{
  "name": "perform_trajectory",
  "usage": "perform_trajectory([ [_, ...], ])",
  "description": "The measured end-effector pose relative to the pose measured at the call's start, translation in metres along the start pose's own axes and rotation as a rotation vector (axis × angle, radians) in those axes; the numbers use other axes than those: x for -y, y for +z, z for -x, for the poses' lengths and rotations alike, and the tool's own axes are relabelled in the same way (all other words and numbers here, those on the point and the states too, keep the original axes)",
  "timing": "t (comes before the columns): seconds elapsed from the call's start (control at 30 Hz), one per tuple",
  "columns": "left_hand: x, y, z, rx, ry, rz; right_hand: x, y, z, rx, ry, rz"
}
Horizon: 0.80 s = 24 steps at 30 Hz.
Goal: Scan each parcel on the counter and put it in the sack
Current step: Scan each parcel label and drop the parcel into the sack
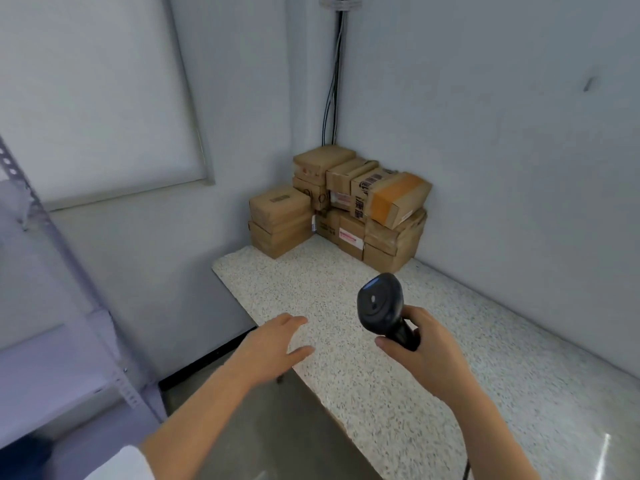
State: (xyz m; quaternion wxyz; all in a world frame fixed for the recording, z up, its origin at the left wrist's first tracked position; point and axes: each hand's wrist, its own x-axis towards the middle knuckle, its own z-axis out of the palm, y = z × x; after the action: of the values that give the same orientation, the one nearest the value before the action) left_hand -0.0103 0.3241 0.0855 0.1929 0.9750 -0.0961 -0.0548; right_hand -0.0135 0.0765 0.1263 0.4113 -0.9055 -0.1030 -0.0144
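- The right grip (pixel 427 346) is wrapped round the handle of a black handheld scanner (pixel 380 301). The thumb lies along the handle's near side and the fingers are curled behind it.
- The scanner stands tilted, head up and pointing away from the person, above the speckled tabletop (pixel 512 368). A dark cord (pixel 467 472) shows below the right forearm at the bottom edge.
- The left grip (pixel 277 341) holds nothing. Its fingers are loosely spread and nearly straight, palm down, over the tabletop's near left edge. Whether it rests on the surface or hangs just above it cannot be told.
- The two grips are apart, with bare tabletop between them.
- The parcels (pixel 339 206), brown cardboard boxes, are stacked in the far corner of the tabletop against both walls, well away from either grip.
- On the right of the stack's top, one tilted box carries a broad band of orange tape (pixel 398 197). Several boxes bear labels too blurred to read.
- Cables (pixel 333 98) run down the wall corner behind the stack.
- A framed window blind (pixel 97 91) covers the left wall.
- A grey metal shelf rack (pixel 52 258) stands at the far left.
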Motion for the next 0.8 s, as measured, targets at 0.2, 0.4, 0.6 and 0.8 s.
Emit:
perform_trajectory([
  [0.2,0.033,-0.006,-0.060,-0.010,0.011,0.050,0.005,0.022,-0.065,0.078,-0.015,0.008],
  [0.4,0.084,-0.009,-0.136,-0.056,0.008,0.092,0.006,0.042,-0.130,0.101,0.052,-0.007],
  [0.6,0.150,-0.028,-0.237,-0.114,0.001,0.121,0.012,0.081,-0.218,0.042,0.170,-0.021],
  [0.8,0.229,-0.068,-0.345,-0.088,-0.135,0.100,0.033,0.115,-0.300,0.005,0.237,-0.034],
])
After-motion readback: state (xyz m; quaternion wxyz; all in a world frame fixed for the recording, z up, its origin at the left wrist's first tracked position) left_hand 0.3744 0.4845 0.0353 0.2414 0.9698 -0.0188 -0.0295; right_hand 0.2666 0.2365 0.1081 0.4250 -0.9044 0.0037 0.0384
